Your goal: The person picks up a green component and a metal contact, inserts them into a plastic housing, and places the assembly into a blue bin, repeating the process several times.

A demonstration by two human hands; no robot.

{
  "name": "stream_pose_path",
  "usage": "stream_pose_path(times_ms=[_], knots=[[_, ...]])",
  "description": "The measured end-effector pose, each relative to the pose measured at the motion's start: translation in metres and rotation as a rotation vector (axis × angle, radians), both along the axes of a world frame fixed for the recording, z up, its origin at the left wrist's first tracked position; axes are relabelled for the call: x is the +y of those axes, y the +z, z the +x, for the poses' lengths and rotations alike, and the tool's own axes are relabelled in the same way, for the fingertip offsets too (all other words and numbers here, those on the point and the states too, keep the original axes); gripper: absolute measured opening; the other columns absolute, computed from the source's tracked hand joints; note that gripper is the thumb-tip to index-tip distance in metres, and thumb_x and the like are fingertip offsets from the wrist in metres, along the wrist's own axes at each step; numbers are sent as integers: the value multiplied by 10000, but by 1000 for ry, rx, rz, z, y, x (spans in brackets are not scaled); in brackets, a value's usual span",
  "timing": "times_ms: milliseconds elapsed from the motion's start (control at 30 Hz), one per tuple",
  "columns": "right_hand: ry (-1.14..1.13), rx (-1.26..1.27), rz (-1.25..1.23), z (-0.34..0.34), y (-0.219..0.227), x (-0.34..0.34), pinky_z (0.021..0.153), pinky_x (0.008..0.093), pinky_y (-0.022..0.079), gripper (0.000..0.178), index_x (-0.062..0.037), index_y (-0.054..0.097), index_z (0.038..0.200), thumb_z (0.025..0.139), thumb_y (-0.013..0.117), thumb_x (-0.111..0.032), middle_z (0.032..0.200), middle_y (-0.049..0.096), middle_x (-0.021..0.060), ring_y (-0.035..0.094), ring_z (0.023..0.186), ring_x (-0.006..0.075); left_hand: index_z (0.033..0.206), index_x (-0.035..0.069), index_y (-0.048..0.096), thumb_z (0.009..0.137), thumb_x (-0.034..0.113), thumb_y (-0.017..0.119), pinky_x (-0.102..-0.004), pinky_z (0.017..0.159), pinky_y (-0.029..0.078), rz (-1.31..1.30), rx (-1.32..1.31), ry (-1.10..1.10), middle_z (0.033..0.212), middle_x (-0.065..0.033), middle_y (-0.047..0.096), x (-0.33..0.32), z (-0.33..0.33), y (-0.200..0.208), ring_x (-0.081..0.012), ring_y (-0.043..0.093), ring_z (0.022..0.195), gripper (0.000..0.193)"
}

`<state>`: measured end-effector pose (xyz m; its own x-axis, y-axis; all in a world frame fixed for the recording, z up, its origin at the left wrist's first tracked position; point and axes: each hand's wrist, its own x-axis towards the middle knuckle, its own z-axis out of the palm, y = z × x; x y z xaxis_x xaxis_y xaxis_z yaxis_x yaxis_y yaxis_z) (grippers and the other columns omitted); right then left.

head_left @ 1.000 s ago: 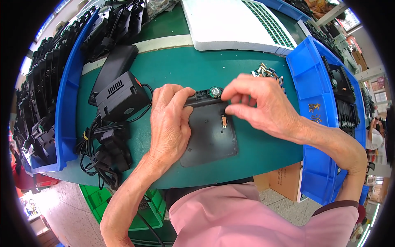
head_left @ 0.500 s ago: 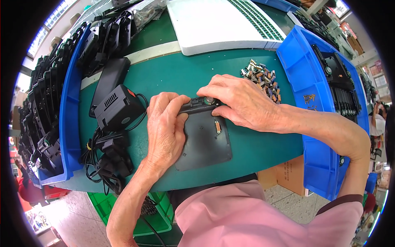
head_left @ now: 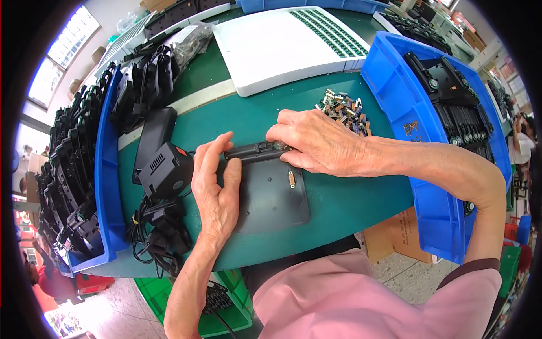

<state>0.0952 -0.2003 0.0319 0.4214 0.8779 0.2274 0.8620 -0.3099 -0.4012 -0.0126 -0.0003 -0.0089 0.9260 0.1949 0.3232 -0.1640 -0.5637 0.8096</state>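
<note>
A: Hands first. The left?
B: Left hand: spread, thumb and forefinger apart, about the left end of a raised black bar. Whether it touches, cannot tell.
A: The right?
B: Right hand: closed, thumb and fingers gripping the bar's right end, beside a round component partly covered by fingers.
A: The piece itself?
B: One black panel, flat, with the bar along its far edge; on the green tabletop, directly before the person. On its right half, one small connector, copper-coloured in the middle.
A: Nearby?
B: Loose heap of small connectors, beyond the right forearm. Left of the left hand: boxy black device, vented; bundled black cords nearer the person; a long black case behind.
A: Further out?
B: Two blue bins. Left bin: black parts, stacked in rows. Right bin: black assemblies with round components, plus small brass-coloured pieces. Far side: white foam slab bearing rows of small green pieces.
A: Below?
B: Green crate; cardboard box to the right.
</note>
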Motion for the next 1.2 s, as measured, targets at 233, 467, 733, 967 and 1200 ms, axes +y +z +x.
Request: stream_pose_path(times_ms=[233,467,733,967,1200], knots=[[-52,-157,153,24,42,-41,730,509,487,219,72,594,808,716,656,-117,778,595,225,608,816,422,1498,65,367,926,2,469,-358,1024,403,-149,-108,39,1353,-132,456,-7,7,-2,-229,496,1188,584],[-612,-111,30,18,147,-172,636,320,518,322,19,690,1014,737,721,-142,757,657,140,648,686,180,1466,54,423,984,144,512,-363,1049,369,-133,0,2,1322,-126,508,6,0,-8,-241,499,1197,498],[-1332,-159,171,13,165,-399,645,350,542,376,42,699,982,679,778,-168,765,691,141,686,693,227,1449,40,451,974,140,549,-357,1051,364,-141,-16,-7,1275,-116,523,9,2,-17,-225,497,1176,495],[-1645,-124,119,11,115,-516,537,357,529,359,40,690,1006,677,774,-75,779,688,172,673,619,239,1413,-2,477,989,64,569,-365,1011,426,-72,20,-28,1295,-156,576,5,-3,-11,-249,551,1158,439],[-1757,-160,-65,29,68,-558,704,373,542,377,-3,690,1019,656,772,-64,837,670,153,676,782,276,1387,-7,503,988,59,575,-364,997,433,-35,41,-5,1272,-147,591,6,-2,-11,-238,559,1134,410]])
